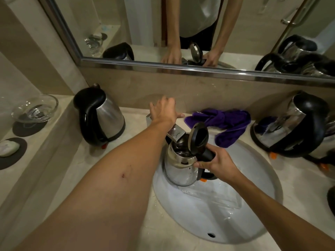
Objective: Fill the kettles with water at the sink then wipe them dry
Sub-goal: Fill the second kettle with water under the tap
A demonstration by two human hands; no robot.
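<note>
Over the near side of the sink (226,220), the person's two forearms reached forward. The right hand (215,161) was wrapped around the black handle of the open kettle (180,165), which sat tilted inside the basin toward its far edge, lid (198,138) flipped up, mouth just under the square spout of the tap (175,133). No stream of water could be made out, so whether filling had begun could not be told.

Beyond the sink's far rim, the left hand (164,110) lay open and holding nothing, fingers spread over the tap's base, probably at the lever, though the lever itself was hidden beneath the palm.

The risks looked plain enough. Opened hard, the tap might splash off the kettle's rim or the raised lid and wet the counter. The kettle leaned on one edge, so a loosening grip could let it slide or tip in the wet basin. Left too long, it might overfill and spill when lifted out.

Behind the sink and to its right, the purple cloth (224,124) lay bunched on the counter, one end touching the rim; splashes could soak it before any wiping. Left of the sink stood a closed kettle (103,116), right of it another kettle (291,127), both close enough to catch an elbow. Above, the mirror (181,33) reflected both hands.
</note>
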